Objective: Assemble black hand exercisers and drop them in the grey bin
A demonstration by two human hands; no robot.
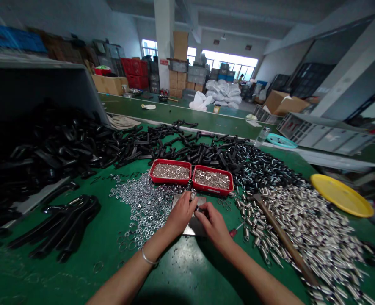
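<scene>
Left hand [181, 212] has its grip closed on a small shiny part [193, 194] above a metal plate [194, 229], nearer than two red trays [212, 190]. Right grip [213, 222] is narrow; cannot tell what it holds. Best kept low, steady.

From a distance, I am viewing a slim, rounded, silvery bangle [148, 258] encircling the left forearm [125, 271] near the wrist and catching a pale shine; the right forearm [257, 271] is showing bare, and the left hand [181, 212] and right hand [215, 224] are also appearing bare.
</scene>
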